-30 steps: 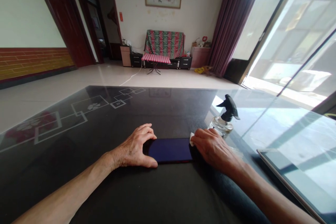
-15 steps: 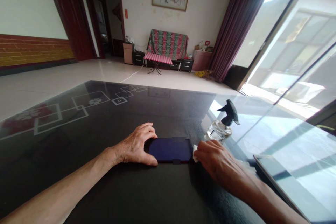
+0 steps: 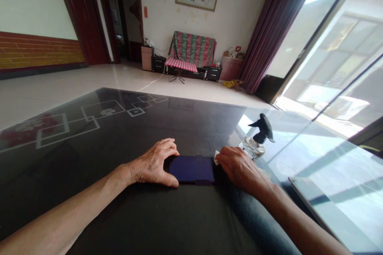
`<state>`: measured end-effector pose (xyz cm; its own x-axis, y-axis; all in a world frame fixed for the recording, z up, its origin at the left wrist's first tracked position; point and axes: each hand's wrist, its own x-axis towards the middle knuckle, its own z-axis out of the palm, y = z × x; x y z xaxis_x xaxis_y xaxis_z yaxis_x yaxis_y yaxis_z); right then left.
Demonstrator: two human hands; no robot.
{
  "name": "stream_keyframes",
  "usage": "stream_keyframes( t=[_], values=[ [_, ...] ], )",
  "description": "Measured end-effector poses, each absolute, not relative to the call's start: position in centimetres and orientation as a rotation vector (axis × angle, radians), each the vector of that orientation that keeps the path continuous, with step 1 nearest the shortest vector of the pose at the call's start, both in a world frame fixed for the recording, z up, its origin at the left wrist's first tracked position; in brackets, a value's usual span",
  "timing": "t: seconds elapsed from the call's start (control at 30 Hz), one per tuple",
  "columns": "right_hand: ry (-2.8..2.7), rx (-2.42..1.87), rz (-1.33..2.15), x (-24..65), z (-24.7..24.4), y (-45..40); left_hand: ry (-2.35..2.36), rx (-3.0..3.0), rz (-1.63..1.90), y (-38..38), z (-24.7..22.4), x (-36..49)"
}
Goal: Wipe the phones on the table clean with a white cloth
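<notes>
A dark blue smartphone (image 3: pixel 191 169) lies flat on the glossy black table (image 3: pixel 143 215). Around its left end curves my left hand (image 3: pixel 155 162), thumb on the near edge and fingers at the far one. My right hand (image 3: pixel 239 167) is closed, pinching a small white tissue (image 3: pixel 216 157) against the phone's right end, near the far corner. Most of the tissue is hidden by my fingers. Just behind my right hand stands a clear spray bottle (image 3: pixel 253 146) with a black trigger head (image 3: pixel 263 128).
A tablet-like flat panel with a dark rim (image 3: pixel 314 203) lies on the table to the right, partly behind my right forearm. Something pale and crumpled shows beside my right wrist. Farther off are a striped folding table (image 3: pixel 181 65), a cloth-covered object (image 3: pixel 194 48) and a purple curtain (image 3: pixel 263 28).
My right hand with the tissue has moved away from me along the phone's right end, up to its far corner. My left hand keeps its place on the phone.
</notes>
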<state>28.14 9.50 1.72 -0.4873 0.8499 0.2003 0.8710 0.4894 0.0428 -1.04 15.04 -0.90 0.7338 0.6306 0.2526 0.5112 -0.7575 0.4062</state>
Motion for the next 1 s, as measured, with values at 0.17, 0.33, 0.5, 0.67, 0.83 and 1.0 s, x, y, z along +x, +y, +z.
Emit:
stream_keyframes(
  t=[0.17,0.33,0.5,0.67,0.83,1.0],
  values=[
    [-2.569,-1.485,-0.184,28.0,1.8,8.9,0.89,2.623,0.553,15.1,-1.1,-1.2],
    [-2.53,-1.49,-0.107,28.1,1.4,6.5,0.882,2.639,0.58,15.0,-0.9,-1.0],
    [-2.483,-1.51,-0.026,28.0,1.3,4.7,0.896,2.63,0.605,14.8,-0.9,-0.9],
    [-2.497,-1.52,-0.02,27.8,1.6,4.1,0.898,2.624,0.632,14.9,-1.3,-1.0],
    [-2.478,-1.505,-0.085,27.9,1.3,4.3,0.88,2.62,0.636,15.1,-1.4,-1.1],
    [-2.5,-1.447,-0.1,28.5,1.1,4.2,0.866,2.625,0.63,15.0,-1.2,-1.1]
  ],
)
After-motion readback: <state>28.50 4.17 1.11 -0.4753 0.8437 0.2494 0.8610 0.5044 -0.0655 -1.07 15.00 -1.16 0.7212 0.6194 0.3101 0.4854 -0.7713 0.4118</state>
